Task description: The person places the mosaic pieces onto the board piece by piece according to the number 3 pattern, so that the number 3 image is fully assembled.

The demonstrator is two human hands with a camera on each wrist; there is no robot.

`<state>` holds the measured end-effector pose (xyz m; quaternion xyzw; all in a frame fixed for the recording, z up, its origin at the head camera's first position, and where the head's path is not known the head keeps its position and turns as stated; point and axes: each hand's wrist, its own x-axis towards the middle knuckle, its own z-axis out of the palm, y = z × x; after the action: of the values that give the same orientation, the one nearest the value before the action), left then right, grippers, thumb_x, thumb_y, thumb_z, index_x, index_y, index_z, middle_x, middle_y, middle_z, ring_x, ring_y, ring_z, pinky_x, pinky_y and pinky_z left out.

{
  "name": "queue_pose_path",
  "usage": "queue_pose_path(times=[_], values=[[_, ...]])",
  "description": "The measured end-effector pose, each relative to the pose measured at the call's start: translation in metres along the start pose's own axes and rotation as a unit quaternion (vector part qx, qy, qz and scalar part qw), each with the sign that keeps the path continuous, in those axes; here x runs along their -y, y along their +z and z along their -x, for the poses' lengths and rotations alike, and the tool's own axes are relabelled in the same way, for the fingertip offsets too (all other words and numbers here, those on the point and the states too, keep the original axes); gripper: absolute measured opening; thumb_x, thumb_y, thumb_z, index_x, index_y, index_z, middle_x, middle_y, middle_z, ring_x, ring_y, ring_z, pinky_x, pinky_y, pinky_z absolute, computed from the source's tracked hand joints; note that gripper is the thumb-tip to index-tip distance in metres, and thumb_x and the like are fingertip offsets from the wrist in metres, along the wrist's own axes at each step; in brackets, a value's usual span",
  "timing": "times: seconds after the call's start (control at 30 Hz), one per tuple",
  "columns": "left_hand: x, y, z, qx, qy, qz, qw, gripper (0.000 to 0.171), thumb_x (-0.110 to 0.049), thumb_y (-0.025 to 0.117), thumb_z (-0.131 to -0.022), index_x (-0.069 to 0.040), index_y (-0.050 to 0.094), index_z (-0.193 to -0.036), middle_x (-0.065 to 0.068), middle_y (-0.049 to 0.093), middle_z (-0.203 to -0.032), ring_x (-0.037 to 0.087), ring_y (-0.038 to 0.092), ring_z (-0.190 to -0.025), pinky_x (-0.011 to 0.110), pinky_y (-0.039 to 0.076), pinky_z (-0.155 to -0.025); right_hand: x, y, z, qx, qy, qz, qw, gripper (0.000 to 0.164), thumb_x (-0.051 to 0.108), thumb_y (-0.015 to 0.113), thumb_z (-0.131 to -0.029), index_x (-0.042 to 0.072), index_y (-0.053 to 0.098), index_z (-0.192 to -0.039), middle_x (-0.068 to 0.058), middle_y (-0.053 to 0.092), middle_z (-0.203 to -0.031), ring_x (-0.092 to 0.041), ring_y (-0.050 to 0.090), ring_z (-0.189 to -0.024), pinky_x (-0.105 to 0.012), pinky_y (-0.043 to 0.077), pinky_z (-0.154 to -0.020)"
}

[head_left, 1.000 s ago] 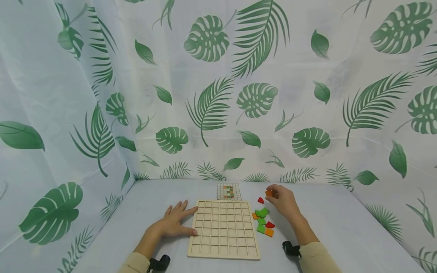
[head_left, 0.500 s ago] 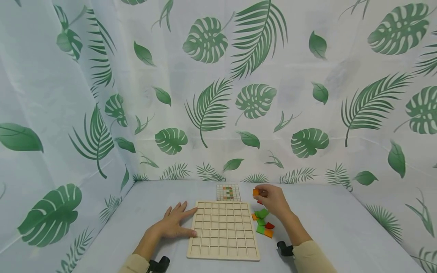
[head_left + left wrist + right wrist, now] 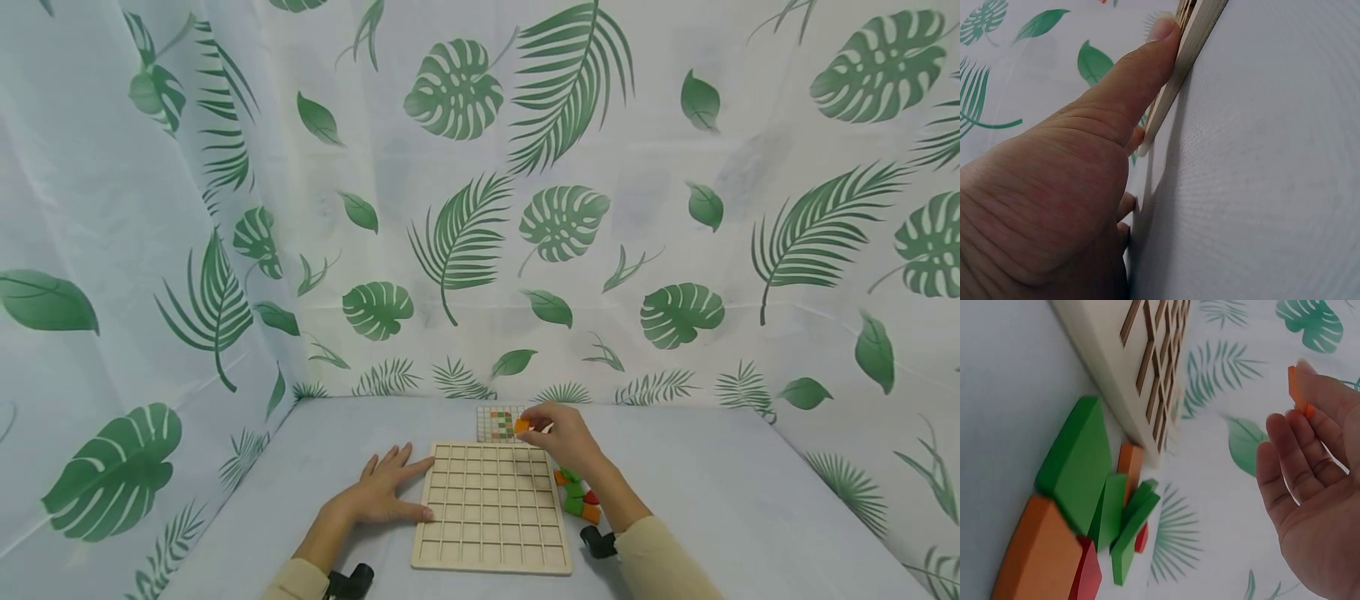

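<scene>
My right hand (image 3: 564,435) pinches an orange tile (image 3: 522,426) between thumb and fingertips, held over the far right part of the wooden grid board (image 3: 491,506). In the right wrist view the orange tile (image 3: 1298,390) shows edge-on at the fingertips, the other fingers loosely bent. My left hand (image 3: 384,487) lies spread at the board's left side, thumb and index finger touching its rim. The left wrist view shows the thumb (image 3: 1141,78) on the raised edge of the board (image 3: 1188,72). The cells of the board hold no tiles.
Several loose green, orange and red tiles (image 3: 573,505) lie right of the board, partly behind my right forearm. Beyond the board's far edge is a pattern card (image 3: 492,423) printed with a coloured grid, overlapped by my right hand. A leaf-print curtain (image 3: 480,250) stands behind the table.
My right hand has carried the orange tile leftward, from beyond the loose tiles to over the board's far right edge. The left hand has stayed in place on the board's rim.
</scene>
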<state>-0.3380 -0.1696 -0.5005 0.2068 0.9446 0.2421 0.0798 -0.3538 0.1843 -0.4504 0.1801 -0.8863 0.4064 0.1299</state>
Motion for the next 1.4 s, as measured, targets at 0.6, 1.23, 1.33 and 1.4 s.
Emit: queue_pose_path(times=[0.6,1.23,1.33,1.4], values=[[-0.002,-0.001,0.002,-0.001,0.005,-0.012,0.9999,0.098,-0.072,0.078,-0.078,-0.03,0.043,-0.16,0.022,0.019,-0.172,0.047,0.01,-0.161,0.07,0.001,-0.127,0.011,0.023,-0.02,0.03,-0.017,-0.026,0.999,0.026,0.02,0.083,-0.091,0.009,0.077,-0.113,-0.002,0.073,-0.104,-0.014,0.063,-0.087,-0.023,0.055,-0.071],[0.001,-0.003,0.0,0.005,0.005,-0.009,0.9999,0.1,-0.075,0.075,-0.077,-0.03,0.042,-0.16,0.022,0.018,-0.173,0.047,0.008,-0.161,0.071,0.0,-0.126,0.017,0.045,-0.031,0.068,0.012,-0.059,0.996,0.024,0.022,0.079,-0.095,0.009,0.076,-0.114,-0.002,0.074,-0.1,-0.014,0.064,-0.086,-0.024,0.057,-0.071],[0.001,-0.002,0.0,0.008,0.008,-0.007,0.9999,0.1,-0.075,0.075,-0.078,-0.03,0.042,-0.16,0.023,0.018,-0.172,0.047,0.008,-0.161,0.071,0.0,-0.126,0.014,0.049,-0.031,0.077,0.016,-0.058,0.995,0.023,0.022,0.079,-0.095,0.01,0.076,-0.114,-0.001,0.073,-0.099,-0.013,0.064,-0.085,-0.023,0.056,-0.072],[0.001,-0.002,0.001,0.011,0.007,-0.005,0.9999,0.099,-0.075,0.076,-0.078,-0.031,0.042,-0.16,0.022,0.018,-0.173,0.046,0.008,-0.161,0.07,0.0,-0.126,0.012,0.052,-0.031,0.084,0.014,-0.059,0.995,0.024,0.022,0.079,-0.095,0.009,0.076,-0.114,-0.001,0.073,-0.098,-0.013,0.063,-0.084,-0.024,0.056,-0.071]])
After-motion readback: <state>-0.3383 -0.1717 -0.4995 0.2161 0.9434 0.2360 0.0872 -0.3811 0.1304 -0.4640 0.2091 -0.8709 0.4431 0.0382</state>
